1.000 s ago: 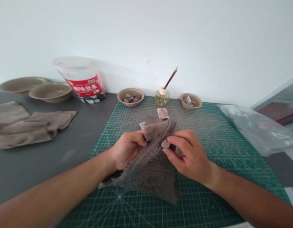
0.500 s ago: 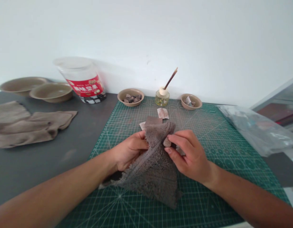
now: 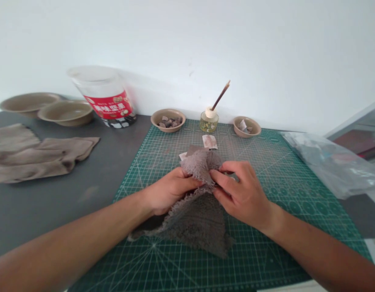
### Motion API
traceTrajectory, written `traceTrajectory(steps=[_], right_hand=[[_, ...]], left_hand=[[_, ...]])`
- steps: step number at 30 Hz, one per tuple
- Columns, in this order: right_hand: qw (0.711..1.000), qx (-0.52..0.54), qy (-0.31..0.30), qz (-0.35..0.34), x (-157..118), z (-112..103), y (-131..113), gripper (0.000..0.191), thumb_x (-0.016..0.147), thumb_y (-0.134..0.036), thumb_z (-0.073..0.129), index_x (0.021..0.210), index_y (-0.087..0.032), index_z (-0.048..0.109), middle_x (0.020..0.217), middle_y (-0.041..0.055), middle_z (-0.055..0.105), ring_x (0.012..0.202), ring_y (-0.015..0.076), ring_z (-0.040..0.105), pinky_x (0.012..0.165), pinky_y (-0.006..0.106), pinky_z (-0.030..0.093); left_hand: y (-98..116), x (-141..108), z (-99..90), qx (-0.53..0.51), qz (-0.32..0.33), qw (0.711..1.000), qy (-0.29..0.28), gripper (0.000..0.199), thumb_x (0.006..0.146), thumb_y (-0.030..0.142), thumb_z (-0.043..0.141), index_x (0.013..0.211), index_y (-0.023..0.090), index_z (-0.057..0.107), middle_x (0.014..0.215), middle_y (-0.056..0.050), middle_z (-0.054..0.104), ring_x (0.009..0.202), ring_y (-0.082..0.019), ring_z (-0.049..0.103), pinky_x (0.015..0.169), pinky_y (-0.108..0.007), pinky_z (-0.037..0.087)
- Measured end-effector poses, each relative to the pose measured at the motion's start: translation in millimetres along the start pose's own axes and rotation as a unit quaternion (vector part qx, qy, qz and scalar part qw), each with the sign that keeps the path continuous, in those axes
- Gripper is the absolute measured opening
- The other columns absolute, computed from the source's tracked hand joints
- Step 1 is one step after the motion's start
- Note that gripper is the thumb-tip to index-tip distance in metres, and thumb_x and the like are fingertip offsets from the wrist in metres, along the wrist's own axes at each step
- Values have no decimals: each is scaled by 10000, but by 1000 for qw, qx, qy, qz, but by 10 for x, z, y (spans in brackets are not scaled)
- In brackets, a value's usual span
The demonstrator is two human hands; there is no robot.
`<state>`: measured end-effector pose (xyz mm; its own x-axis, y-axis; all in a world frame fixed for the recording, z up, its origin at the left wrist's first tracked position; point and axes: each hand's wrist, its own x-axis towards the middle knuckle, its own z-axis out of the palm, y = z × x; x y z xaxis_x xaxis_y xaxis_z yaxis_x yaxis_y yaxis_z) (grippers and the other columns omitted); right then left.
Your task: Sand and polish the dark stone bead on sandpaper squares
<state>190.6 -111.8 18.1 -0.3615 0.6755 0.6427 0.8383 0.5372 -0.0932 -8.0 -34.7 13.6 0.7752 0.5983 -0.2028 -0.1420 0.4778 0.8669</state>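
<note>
A fuzzy grey-brown cloth (image 3: pixel 199 223) hangs bunched between my two hands over the green cutting mat (image 3: pixel 132 267). My left hand (image 3: pixel 175 186) is closed on the cloth, its thumb pressed along a fold. From the other side my right hand (image 3: pixel 239 190) pinches the cloth with bent fingers. The small stone is hidden now, covered by the folds or my fingers. Just beyond the cloth lie a brown sandpaper piece (image 3: pixel 197 149) and a whitish, stained square (image 3: pixel 210 141).
At the back stand a bowl of stones (image 3: pixel 168 129), a reed diffuser (image 3: pixel 209 121) and a smaller bowl (image 3: pixel 247 134) with scraps. Leftward are a plastic tub (image 3: pixel 110 106), two stacked-looking bowls (image 3: pixel 65 120) and a folded cloth (image 3: pixel 47 160). A clear plastic bag (image 3: pixel 333 166) lies right.
The stone at my right fingertips has gone out of sight as the cloth folded over it. My left thumb has moved right, closer to my right fingers. The view has shifted slightly.
</note>
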Motion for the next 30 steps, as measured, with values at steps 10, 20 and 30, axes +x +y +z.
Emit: traceTrajectory(steps=[10,20,30], right_hand=[[999,-8,45,-24,-29,-13,-75,257,888,-225,661,1134,-227,588,979,63,660,890,235,616,799,421,492],[990,123,42,48,4,9,-91,151,889,-220,641,1021,-219,569,944,57,589,908,223,599,778,392,543],[990,116,86,5,-1,-27,-24,260,860,-211,682,1093,-234,569,930,45,587,853,207,601,736,376,549]], left_hand=[[15,0,-22,171,64,983,30,274,771,399,763,704,140,708,644,-1,612,594,-114,495,530,-213,385],[42,-2,71,193,113,971,80,302,774,398,787,640,148,682,592,19,573,551,-81,462,508,-192,369],[69,41,-8,22,84,990,109,347,797,473,773,915,175,640,722,25,672,619,-116,603,620,-229,491]])
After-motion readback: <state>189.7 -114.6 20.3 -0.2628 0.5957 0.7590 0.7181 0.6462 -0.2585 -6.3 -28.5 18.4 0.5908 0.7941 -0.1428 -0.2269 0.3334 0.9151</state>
